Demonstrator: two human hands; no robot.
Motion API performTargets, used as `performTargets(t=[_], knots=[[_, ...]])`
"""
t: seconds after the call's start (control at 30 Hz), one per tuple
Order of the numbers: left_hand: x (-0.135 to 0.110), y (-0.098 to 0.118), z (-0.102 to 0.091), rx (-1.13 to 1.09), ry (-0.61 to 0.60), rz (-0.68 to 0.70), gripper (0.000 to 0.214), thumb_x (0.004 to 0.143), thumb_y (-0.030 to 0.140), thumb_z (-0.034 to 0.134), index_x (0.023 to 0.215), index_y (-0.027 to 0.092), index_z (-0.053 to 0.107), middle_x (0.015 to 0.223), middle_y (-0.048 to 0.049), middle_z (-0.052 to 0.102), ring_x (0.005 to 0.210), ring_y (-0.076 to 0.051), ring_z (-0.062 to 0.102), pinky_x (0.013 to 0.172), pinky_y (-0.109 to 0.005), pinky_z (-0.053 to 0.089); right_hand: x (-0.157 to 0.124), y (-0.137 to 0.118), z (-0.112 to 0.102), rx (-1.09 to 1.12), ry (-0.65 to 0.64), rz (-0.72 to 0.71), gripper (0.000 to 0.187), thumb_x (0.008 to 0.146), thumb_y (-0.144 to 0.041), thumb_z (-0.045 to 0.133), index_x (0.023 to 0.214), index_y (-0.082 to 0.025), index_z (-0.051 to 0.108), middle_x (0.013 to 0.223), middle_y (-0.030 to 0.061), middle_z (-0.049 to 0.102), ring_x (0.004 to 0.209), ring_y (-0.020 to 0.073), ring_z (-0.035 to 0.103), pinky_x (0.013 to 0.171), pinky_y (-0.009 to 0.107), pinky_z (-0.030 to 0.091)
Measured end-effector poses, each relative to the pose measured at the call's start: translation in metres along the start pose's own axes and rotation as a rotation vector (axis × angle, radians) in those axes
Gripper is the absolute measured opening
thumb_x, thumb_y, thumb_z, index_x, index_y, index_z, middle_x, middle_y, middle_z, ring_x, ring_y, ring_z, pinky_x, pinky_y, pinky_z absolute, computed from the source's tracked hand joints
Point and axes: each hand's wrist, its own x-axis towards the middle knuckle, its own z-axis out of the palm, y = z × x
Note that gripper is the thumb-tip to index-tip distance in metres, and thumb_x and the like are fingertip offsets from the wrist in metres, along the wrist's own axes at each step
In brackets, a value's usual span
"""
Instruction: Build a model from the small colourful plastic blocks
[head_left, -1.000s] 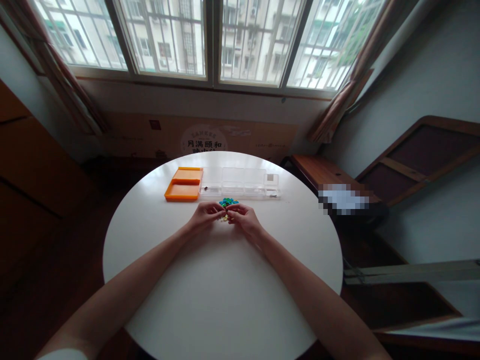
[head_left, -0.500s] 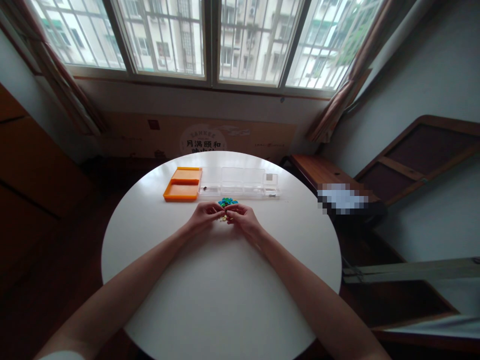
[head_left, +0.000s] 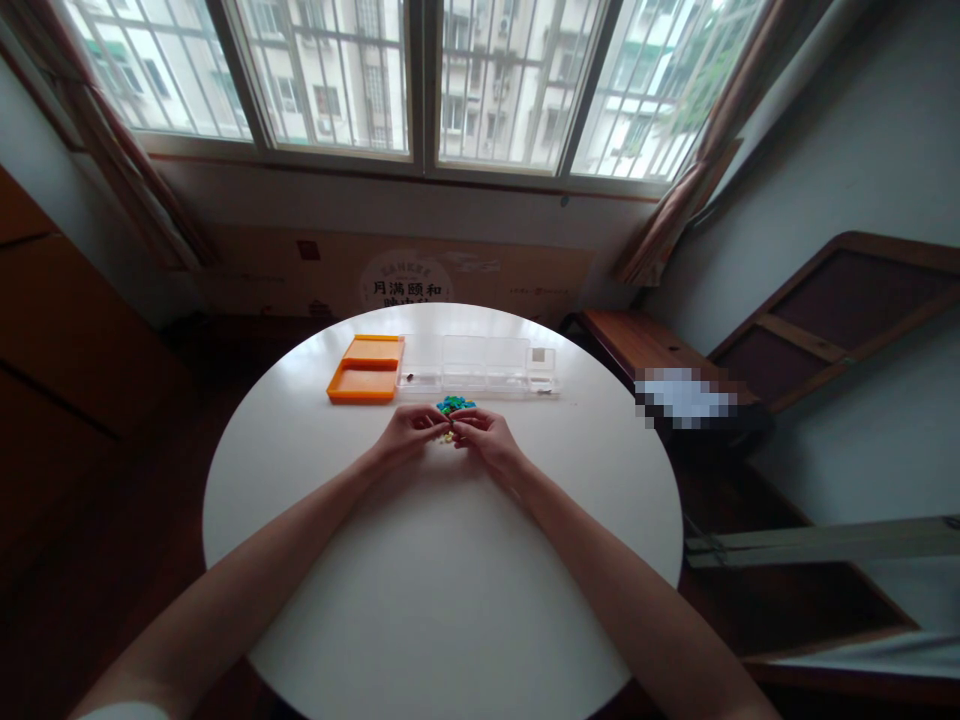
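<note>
A small heap of blue, green and yellow pieces [head_left: 455, 404] lies on the white round table [head_left: 450, 560]. My left hand [head_left: 411, 430] and my right hand [head_left: 484, 432] meet just in front of the heap, fingertips pinched close together. Whatever is between the fingers is too small and too hidden to name. A few yellowish bits [head_left: 448, 438] show below the fingertips. Beyond my left hand lies an orange tray [head_left: 366, 378] with two compartments. A clear plastic compartment box [head_left: 484, 380] adjoins it on the right, holding a small dark bit at its left end.
A wooden bench [head_left: 637, 340] with a blurred pale item [head_left: 686, 395] on it stands right of the table. A wooden framed panel [head_left: 840, 310] leans against the right wall. Behind the table are a printed board [head_left: 525, 265] and barred windows.
Hardly anything differs. Both hands stay pinched at the same spot by the heap, with only very slight finger movement; the trays are unmoved.
</note>
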Motion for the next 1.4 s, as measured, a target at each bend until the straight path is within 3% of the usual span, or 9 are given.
performTargets(t=[1.4], knots=[[0.0001, -0.0020, 0.0006, 0.017, 0.017, 0.014, 0.035, 0.073, 0.045, 0.076, 0.078, 0.011, 0.072, 0.070, -0.0066, 0.069, 0.061, -0.013, 0.062, 0.056, -0.021, 0.047, 0.0014, -0.0008, -0.0008, -0.011, 0.005, -0.056, 0.037, 0.049, -0.039, 0.086, 0.073, -0.016, 0.071, 0.063, 0.0004, 0.070, 0.054, 0.0105, 0.062, 0.052, 0.023, 0.053]])
